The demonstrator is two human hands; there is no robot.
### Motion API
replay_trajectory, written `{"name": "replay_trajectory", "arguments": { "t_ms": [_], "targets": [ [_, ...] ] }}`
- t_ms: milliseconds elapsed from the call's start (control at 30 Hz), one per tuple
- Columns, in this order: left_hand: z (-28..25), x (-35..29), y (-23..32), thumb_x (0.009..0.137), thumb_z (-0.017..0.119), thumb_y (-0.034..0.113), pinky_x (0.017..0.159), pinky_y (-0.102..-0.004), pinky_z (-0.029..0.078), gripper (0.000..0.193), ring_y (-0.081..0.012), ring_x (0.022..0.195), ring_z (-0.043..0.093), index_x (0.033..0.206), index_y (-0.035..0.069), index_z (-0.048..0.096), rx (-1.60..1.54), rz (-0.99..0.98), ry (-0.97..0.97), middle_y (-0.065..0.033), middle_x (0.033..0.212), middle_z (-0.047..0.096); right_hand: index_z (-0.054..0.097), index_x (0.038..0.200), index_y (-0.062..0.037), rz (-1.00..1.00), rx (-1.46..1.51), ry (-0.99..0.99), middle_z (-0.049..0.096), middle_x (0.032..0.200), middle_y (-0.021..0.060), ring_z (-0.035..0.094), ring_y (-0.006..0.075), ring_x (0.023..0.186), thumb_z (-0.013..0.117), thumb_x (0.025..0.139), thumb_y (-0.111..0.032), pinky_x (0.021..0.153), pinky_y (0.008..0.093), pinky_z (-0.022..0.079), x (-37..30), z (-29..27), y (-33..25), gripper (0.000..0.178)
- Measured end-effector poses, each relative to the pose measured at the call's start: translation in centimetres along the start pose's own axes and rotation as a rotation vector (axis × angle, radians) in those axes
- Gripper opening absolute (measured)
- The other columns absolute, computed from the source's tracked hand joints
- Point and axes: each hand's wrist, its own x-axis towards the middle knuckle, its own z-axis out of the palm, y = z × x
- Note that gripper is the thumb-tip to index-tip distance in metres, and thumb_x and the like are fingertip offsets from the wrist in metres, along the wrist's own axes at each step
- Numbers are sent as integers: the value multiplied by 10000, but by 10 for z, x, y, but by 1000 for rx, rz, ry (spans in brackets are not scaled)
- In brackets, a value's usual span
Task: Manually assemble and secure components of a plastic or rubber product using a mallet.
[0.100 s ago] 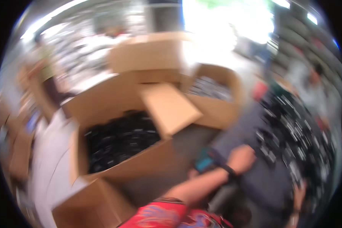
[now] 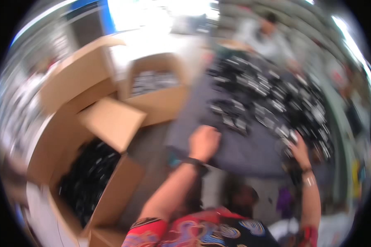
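My left hand (image 2: 204, 143), with a dark band at its wrist, rests as a loose fist on the grey cloth-covered table (image 2: 251, 158) by its near left corner. Nothing sticks out of it, though blur softens the fingers. At the right, my right hand (image 2: 299, 152) reaches into the near edge of a heap of small black and clear, shiny pieces (image 2: 276, 96); their exact kind is too blurred to tell. Its fingers look apart, touching or close beside a piece. A few loose black pieces (image 2: 231, 115) lie between my hands.
Left of the table stands a large open carton (image 2: 125, 181) part full of black pieces (image 2: 88, 177), one flap (image 2: 113, 121) folded outward. Behind it is another carton (image 2: 158, 105) holding grey pieces (image 2: 152, 82). A person in light clothing (image 2: 264, 39) is across the table.
My view has swung to the right, so the cartons now sit farther left and the table is central. My right hand shows more fully at the heap; my left stays at the table edge.
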Motion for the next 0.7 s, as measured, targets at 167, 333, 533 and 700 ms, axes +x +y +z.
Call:
{"name": "replay_trajectory", "arguments": {
  "t_ms": [167,333,533,700],
  "targets": [
    [-118,-126,-131,851,631,115,639,-316,487,80,-189,654,605,887,43,631,-63,-144,-325,-92,736,625,528,1262,42,426,247,61,615,1186,232,602,305,1099,654,835,-235,926,350,461,-264,168,-21,524],
    [-147,-139,-147,878,631,84,640,-241,473,78,-75,694,572,900,9,623,-173,-246,-444,-9,767,627,571,1161,24,809,-190,-45,641,1090,247,609,388,1033,648,823,-346,909,426,476,-353,198,-8,507],
    [-187,-118,-151,883,627,90,642,-240,466,97,-85,704,563,900,-6,627,-326,-560,-419,-7,799,620,600,967,58,1393,479,-48,652,824,157,660,257,714,692,773,-287,620,418,533,-368,234,-32,406],
    [-181,-99,-131,854,631,93,655,-307,485,89,-171,705,584,917,38,663,51,-76,-378,-41,788,621,592,833,-12,1435,874,288,577,688,50,560,181,549,666,743,-229,494,353,471,-376,243,-20,246]
  ]
}}
